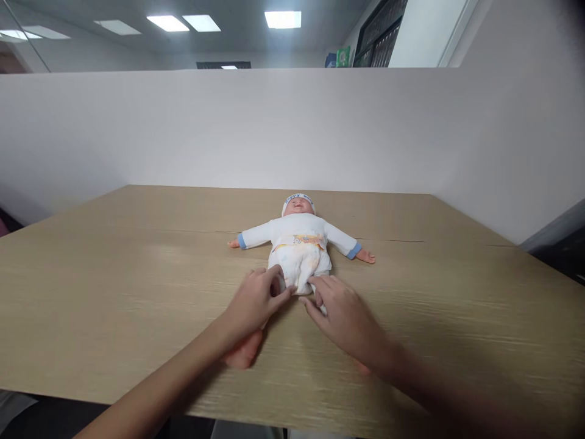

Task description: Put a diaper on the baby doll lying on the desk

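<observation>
Two hands meet at the lower end of a baby doll (299,235) that lies on its back near the middle of a wooden table (114,274), head pointing away toward the far wall and arms spread flat to either side. The doll wears a white top with blue cuffs, a white cap and a diaper (300,259). The left hand (253,302) rests over the doll's near leg, its fingers curled together and touching the diaper's lower edge; one bare pink foot (241,353) shows beneath the wrist. The right hand (347,317) lies on the other side, fingers held loosely apart, fingertips touching the diaper's bottom corner; it is blurred, so I cannot tell whether it pinches the cloth. Neither hand is clamped around anything that I can make out.

Bare tabletop stretches wide on both sides of the doll and beyond its head, and the near edge runs just below the forearms. A seam (411,240) crosses the table behind the doll's arms. A plain white partition (183,128) stands along the far edge, well apart from the doll.
</observation>
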Demonstrator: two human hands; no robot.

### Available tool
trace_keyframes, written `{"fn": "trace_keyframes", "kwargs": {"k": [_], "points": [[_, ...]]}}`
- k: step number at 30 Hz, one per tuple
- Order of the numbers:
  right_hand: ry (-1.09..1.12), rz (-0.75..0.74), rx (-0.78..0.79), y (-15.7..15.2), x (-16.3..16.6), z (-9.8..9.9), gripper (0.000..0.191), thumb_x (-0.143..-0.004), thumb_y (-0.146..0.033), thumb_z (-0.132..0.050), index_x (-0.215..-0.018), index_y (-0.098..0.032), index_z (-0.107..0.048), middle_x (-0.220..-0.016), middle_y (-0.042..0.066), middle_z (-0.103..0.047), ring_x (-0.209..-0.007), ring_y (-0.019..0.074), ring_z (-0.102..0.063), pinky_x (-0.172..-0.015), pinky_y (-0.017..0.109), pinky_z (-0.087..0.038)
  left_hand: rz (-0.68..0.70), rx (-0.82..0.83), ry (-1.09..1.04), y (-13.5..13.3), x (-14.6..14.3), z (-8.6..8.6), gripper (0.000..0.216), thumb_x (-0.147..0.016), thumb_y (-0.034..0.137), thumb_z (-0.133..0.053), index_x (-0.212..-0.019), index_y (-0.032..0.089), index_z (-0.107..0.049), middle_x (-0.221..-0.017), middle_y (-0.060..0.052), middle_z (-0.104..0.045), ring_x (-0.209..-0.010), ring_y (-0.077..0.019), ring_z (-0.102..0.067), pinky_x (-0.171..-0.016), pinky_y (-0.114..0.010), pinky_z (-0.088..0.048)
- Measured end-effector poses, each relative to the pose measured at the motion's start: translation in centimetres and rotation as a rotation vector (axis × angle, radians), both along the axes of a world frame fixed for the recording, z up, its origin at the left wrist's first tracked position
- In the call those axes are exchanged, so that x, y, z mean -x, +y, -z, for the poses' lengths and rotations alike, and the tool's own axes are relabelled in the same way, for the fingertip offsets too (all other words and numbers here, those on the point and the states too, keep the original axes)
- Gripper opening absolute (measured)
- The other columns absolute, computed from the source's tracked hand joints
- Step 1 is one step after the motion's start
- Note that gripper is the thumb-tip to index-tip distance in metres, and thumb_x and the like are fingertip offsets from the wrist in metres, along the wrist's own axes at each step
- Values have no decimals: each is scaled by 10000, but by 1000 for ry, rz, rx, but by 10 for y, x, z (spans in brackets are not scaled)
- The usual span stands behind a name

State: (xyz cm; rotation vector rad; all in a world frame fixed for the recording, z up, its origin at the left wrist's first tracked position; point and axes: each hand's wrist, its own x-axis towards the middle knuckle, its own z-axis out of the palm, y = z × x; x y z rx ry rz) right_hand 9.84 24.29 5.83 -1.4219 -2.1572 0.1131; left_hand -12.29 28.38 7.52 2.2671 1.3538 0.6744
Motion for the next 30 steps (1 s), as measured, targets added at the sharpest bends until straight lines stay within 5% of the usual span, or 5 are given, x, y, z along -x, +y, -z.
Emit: {"fn": "trace_keyframes", "kwargs": {"k": [6,12,21,26,30], "points": [[93,-43,-9,-2,2,10,123,-1005,-188,-655,-1124,-216,-661,-1126,82,-691,-1054,283,-666,-911,431,-549,2,-7,-93,0,0,6,315,-1007,415,-656,-771,227,-566,-775,-10,-643,-838,-234,-581,-788,-346,-396],[175,-66,1,-4,0,10,206,-992,-213,-667,-1197,-232,-646,-1328,108,-694,-1203,310,-643,-1019,473,-540,86,-56,-282,-1,1,7,160,-1016,340,-625,-922,211,-635,-1196,-87,-667,-1096,-248,-627,-982,-374,-469],[257,48,89,1,3,10,233,-939,-343,-700,-1130,-233,-624,-1036,83,-720,-969,295,-680,-832,412,-527,20,20,-193,1,0,9,277,-995,419,-625,-823,226,-527,-828,9,-543,-813,-208,-523,-764,-345,-390],[521,143,184,8,1,14,295,-919,-400,-694,-1138,-265,-550,-993,22,-730,-694,193,-576,-689,344,-475,-17,102,-354,3,0,14,254,-973,425,-683,-976,242,-506,-911,23,-551,-831,-187,-505,-760,-327,-403],[567,204,200,9,-6,12,338,-902,-460,-736,-1101,-273,-537,-1041,29,-793,-733,209,-619,-735,365,-473,-60,142,-588,5,0,25,420,-925,421,-773,-1041,266,-401,-1031,14,-549,-925,-176,-568,-845,-324,-477]]}}
